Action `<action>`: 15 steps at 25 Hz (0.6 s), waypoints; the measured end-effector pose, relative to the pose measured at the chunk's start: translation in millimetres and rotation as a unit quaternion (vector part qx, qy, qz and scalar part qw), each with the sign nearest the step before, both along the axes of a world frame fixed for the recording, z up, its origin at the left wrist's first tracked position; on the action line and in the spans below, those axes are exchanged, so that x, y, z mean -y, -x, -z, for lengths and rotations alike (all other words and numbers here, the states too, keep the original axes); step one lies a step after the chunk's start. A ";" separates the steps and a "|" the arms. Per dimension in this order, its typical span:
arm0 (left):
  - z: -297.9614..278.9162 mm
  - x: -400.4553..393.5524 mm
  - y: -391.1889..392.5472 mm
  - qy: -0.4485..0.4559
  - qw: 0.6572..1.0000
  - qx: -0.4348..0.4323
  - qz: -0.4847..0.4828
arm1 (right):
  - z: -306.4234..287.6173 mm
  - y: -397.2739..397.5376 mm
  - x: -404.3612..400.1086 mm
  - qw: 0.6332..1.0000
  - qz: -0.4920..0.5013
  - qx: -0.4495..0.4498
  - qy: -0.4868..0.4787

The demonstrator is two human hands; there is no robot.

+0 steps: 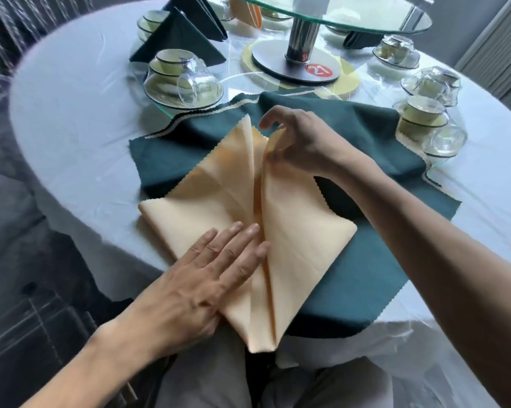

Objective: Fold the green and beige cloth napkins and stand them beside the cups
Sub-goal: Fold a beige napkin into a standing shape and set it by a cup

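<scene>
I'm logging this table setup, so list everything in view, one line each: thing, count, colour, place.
beige napkin: one, beige, partly folded, lying on the flat green napkin at the near edge
green napkin: one, dark green, spread flat under the beige one
standing green napkins: at least two, dark green, far left by the cups
cup sets: several, cream with dark rims under clear covers, left and right
turntable: one, clear glass on a metal post, centre far
number disc: one, red, at the post's base
tablecloth: one, white, over the round table
left hand: flat, pressing the beige napkin
right hand: pinching the beige napkin's upper right flap
</scene>
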State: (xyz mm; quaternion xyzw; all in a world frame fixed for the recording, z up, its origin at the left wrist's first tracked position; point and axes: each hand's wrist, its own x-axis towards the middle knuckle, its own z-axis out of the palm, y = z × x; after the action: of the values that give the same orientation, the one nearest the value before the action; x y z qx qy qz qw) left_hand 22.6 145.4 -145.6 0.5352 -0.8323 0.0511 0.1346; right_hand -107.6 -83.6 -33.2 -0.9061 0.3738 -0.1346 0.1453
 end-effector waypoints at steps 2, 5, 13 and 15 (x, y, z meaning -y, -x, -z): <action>-0.7 -4.7 4.7 0.022 0.999 -0.022 0.009 | 2.0 -0.7 1.1 1.000 0.007 0.008 -0.001; 10.2 -16.8 30.8 0.082 0.995 -0.042 0.048 | 4.9 -4.6 5.8 0.999 0.025 0.023 0.007; 29.4 -21.3 41.1 0.079 0.994 -0.070 0.036 | 2.6 -21.3 14.4 0.999 0.038 0.010 0.013; 32.2 -20.8 37.2 0.065 0.995 -0.056 0.057 | 3.4 -23.2 16.4 0.999 0.034 -0.002 0.012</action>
State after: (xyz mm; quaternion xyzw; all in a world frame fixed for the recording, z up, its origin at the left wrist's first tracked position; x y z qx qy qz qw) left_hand -14.7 166.2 -177.8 0.4793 -0.8475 0.0669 0.2182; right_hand -84.4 -99.9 -36.6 -0.8948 0.4032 -0.1423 0.1288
